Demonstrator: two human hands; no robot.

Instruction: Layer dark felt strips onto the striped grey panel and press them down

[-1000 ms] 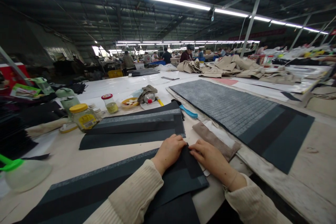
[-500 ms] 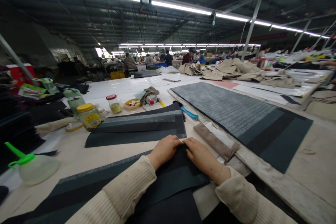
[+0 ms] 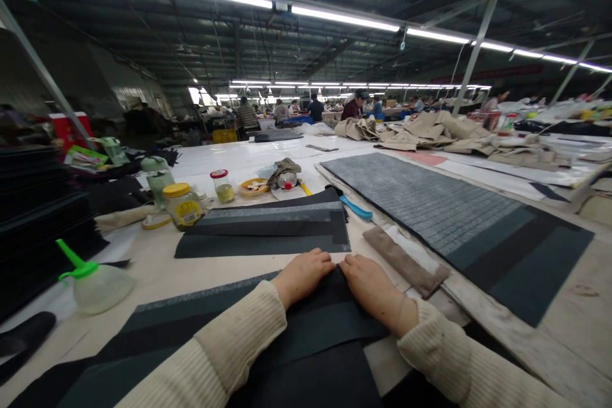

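Observation:
Dark green and black fabric lies across the near part of the table below my hands. My left hand is closed on its upper edge, fingers bent. Just to the right, my right hand pinches the same edge, with a small gap between the two hands. The fingertips are partly hidden by the fabric. Beyond my hands lies a stack of dark pieces with grey strips. A brown ribbed cloth is to the right of my right hand.
A squeeze bottle with green spout stands left, near dark stacked fabric. A yellow-lidded jar, red-lidded jar and blue tool lie beyond. Grey striped panels are right. People work in the distance.
The view has turned slightly left, so surroundings appear further right. My hands have drawn slightly apart, and their fingers are bent more over the fabric edge.

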